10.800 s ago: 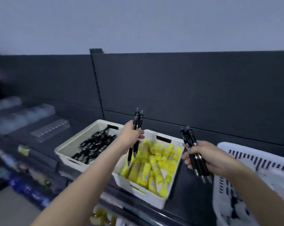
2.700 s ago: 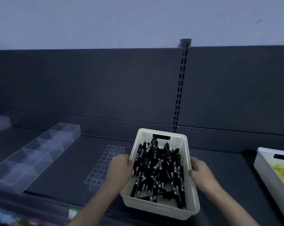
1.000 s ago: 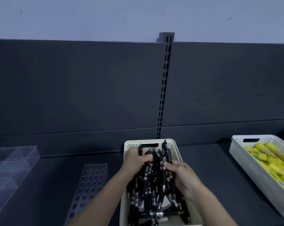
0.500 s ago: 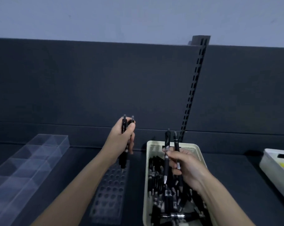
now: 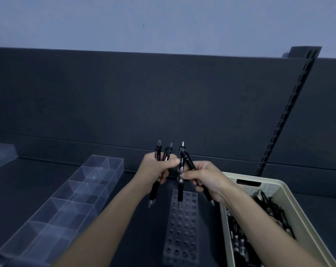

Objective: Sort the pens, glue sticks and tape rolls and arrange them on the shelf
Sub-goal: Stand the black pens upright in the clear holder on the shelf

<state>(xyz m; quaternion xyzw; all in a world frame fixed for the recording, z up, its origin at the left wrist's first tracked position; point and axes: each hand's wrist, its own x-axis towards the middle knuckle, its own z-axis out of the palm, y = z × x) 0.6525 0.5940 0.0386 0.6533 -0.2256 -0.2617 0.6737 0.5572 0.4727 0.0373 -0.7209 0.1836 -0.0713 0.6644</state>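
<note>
Sorting looks barely begun: the left hand (image 5: 153, 169) and right hand (image 5: 207, 178) each clasp two black pens (image 5: 180, 192) over the empty-looking holed rack (image 5: 182, 234), the cream basket (image 5: 267, 189) holding many more.

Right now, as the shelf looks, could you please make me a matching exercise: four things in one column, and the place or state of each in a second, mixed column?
1. clear divided tray
2. holed rack
3. cream basket
4. left hand

a. at the right, with loose pens inside
b. grips two pens, tips down
c. far left on the shelf
d. between the tray and the basket

Pairs: 1-c, 2-d, 3-a, 4-b.
</note>
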